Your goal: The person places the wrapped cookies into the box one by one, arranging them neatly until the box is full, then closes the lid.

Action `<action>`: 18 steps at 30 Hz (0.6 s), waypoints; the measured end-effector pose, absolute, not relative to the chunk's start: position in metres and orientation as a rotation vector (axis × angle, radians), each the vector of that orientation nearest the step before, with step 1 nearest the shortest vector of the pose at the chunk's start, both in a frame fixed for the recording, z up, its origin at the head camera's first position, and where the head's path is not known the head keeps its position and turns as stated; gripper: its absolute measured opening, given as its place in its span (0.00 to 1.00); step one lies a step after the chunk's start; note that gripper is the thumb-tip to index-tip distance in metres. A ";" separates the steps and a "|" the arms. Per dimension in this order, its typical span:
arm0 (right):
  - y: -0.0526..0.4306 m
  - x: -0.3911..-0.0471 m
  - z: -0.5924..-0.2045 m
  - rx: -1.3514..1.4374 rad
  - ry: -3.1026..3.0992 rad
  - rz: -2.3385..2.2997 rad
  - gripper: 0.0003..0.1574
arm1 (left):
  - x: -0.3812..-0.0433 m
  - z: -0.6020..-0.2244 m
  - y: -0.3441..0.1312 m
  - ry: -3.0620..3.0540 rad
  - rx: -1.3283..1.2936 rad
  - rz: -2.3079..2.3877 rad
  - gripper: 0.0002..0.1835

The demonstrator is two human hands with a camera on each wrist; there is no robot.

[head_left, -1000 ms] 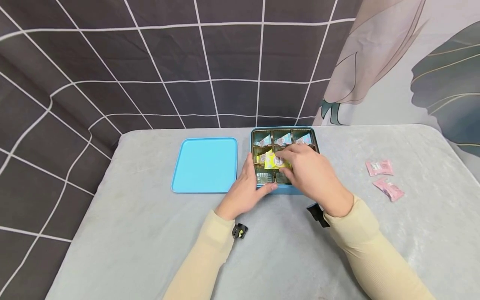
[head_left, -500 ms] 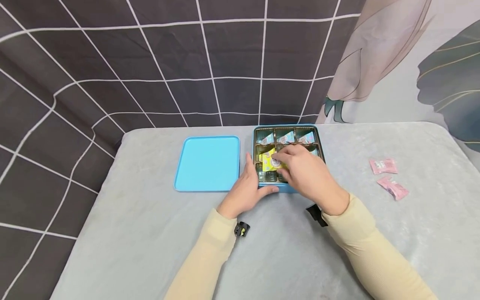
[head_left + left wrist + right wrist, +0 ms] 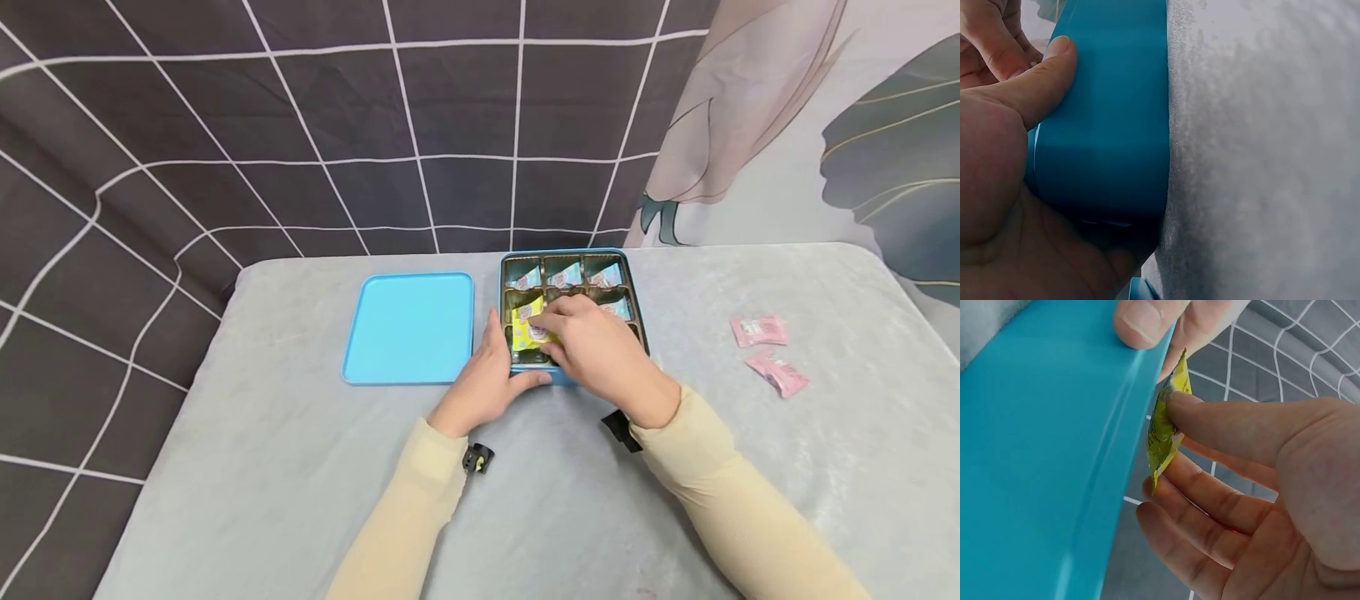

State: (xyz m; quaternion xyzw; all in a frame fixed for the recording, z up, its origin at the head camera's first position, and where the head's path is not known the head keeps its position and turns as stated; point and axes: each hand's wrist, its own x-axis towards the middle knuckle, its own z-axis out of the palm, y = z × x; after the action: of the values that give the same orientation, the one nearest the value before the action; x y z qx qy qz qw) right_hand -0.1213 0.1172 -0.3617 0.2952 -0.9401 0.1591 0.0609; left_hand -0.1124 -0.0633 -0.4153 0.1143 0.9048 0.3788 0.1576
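Note:
A blue box [image 3: 564, 377] holds a dark plastic insert divided into several compartments. My left hand [image 3: 483, 379] braces the box's front left corner, its fingers straight along the left side; in the left wrist view its thumb [image 3: 1047, 81] presses the wall near the rim. My right hand [image 3: 603, 354] pinches a yellow wrapped candy [image 3: 1163, 434] between thumb and fingers. In the head view this candy overlaps the left compartments of the insert. Blue wrapped candies [image 3: 606, 275] sit in the back row and at the middle right. My right hand hides several front compartments.
Left of the box lies a light blue square lid [image 3: 408, 329] on the grey tablecloth [image 3: 285, 467]. Two pink wrapped candies [image 3: 760, 331] lie at the right. A dark checked curtain [image 3: 465, 108] hangs behind the table's back edge.
My right hand has shifted left and slightly toward the front with the yellow candy, uncovering a blue candy at the middle right. My left hand stays at the box corner.

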 end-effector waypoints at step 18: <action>0.112 -0.122 -0.371 0.977 -2.863 0.505 0.14 | -0.111 -0.413 -0.064 2.593 0.345 1.073 0.63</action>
State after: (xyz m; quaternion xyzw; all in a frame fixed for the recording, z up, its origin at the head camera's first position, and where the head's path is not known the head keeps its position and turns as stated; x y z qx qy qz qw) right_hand -0.1221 0.1118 -0.3709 0.3184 -0.9328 0.1647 0.0373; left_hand -0.1110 -0.0645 -0.4128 0.1207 0.9058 0.3750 0.1563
